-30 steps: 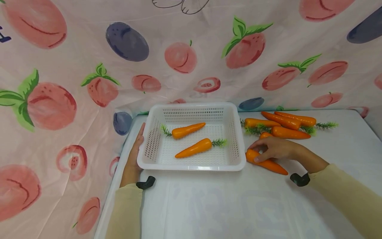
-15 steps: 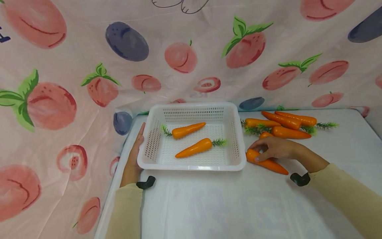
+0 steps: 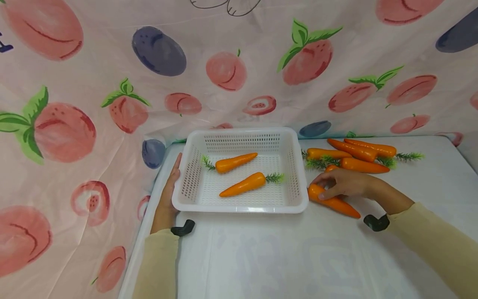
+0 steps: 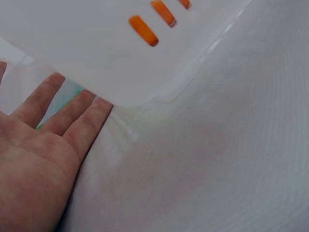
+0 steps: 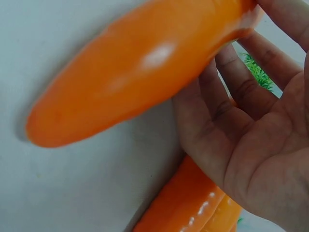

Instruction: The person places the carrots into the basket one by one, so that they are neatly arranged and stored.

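A white slotted plastic basket (image 3: 239,209) stands on the table with two carrots inside, an upper carrot (image 3: 235,162) and a lower carrot (image 3: 244,185), both with green tops. Against the basket's left side rests my left hand (image 3: 169,197), its fingers straight; the left wrist view shows the palm (image 4: 36,159) and spread fingers touching the basket wall (image 4: 96,53). To the right of the basket, my right hand (image 3: 345,184) pinches a carrot (image 3: 337,205) between thumb and fingers near its thick end. That carrot (image 5: 130,72) lies close over the table, its tip pointing toward the front right.
Behind my right hand lies a pile of several carrots (image 3: 364,165) with green leafy tops (image 3: 409,156). A white cloth (image 3: 276,257) covers the table. A fruit-printed cloth (image 3: 239,37) hangs at the back and left.
Both hands, the basket and the carrots stay almost in place. My right hand's fingers shift only slightly on the carrot.
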`<action>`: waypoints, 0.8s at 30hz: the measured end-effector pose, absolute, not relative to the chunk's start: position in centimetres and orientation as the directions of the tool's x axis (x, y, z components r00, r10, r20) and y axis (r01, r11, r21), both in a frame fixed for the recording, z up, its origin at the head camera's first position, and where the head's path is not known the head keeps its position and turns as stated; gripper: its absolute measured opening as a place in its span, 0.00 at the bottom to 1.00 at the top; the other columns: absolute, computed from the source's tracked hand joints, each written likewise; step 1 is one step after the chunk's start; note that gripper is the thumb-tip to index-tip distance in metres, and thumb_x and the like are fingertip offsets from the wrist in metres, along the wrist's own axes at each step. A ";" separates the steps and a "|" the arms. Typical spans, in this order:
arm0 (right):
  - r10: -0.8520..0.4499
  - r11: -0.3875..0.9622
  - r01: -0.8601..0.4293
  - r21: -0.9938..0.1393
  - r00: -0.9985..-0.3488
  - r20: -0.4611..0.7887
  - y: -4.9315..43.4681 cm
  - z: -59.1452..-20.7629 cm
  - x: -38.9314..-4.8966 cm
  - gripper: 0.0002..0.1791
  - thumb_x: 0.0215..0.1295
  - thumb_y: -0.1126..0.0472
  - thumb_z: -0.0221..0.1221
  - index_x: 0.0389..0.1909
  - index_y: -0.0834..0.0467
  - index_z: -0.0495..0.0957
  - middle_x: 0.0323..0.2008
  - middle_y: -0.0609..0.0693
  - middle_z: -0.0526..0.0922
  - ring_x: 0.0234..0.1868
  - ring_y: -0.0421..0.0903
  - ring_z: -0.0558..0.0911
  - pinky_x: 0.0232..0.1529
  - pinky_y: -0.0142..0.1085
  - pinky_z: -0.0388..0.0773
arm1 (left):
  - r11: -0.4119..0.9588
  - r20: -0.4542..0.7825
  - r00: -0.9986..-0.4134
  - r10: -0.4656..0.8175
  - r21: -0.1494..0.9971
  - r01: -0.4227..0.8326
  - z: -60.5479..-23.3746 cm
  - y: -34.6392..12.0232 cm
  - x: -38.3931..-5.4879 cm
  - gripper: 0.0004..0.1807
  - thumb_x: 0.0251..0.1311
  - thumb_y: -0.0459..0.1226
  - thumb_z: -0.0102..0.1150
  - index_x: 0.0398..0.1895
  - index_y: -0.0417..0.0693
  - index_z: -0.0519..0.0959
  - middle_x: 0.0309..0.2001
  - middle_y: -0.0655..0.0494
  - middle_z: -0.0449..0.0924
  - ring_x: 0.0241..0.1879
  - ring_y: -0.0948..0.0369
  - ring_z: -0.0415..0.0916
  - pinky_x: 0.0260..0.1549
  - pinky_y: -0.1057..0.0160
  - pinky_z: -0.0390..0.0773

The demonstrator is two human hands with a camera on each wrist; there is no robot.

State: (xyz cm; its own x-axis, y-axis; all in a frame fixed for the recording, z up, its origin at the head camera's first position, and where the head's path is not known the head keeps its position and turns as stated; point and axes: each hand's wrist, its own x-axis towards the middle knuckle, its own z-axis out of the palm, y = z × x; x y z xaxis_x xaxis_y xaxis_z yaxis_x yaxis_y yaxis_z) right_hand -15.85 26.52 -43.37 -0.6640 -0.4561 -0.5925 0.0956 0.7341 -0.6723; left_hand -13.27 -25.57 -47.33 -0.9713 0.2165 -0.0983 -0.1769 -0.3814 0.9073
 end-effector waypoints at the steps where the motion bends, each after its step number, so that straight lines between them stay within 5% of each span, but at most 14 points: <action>1: -0.451 0.734 0.104 -0.671 -0.664 -0.596 26.5 -43.3 -15.8 0.34 0.60 0.45 0.71 0.66 0.51 0.77 0.59 0.56 0.78 0.49 0.50 0.77 0.45 0.40 0.81 | -0.384 -0.098 -0.971 0.217 0.906 -0.177 -47.3 -25.6 -13.3 0.28 0.80 0.50 0.35 0.80 0.83 0.51 0.83 0.70 0.47 0.82 0.55 0.43 0.74 0.54 0.57; 7: -0.454 0.720 0.110 -0.685 -0.672 -0.585 26.8 -43.0 -15.8 0.33 0.61 0.43 0.70 0.65 0.50 0.78 0.60 0.55 0.78 0.55 0.52 0.75 0.50 0.41 0.79 | -0.378 -0.109 -0.971 0.214 0.907 -0.185 -47.3 -25.6 -13.3 0.28 0.80 0.51 0.35 0.79 0.85 0.52 0.82 0.71 0.47 0.82 0.55 0.43 0.74 0.54 0.58; 24: -0.467 0.717 0.088 -0.692 -0.675 -0.571 28.0 -41.9 -15.9 0.35 0.65 0.45 0.68 0.69 0.56 0.73 0.62 0.59 0.77 0.46 0.49 0.80 0.45 0.41 0.82 | -0.366 -0.094 -0.972 0.217 0.915 -0.170 -47.4 -25.7 -13.3 0.28 0.79 0.52 0.36 0.79 0.84 0.51 0.82 0.70 0.47 0.82 0.55 0.44 0.70 0.59 0.63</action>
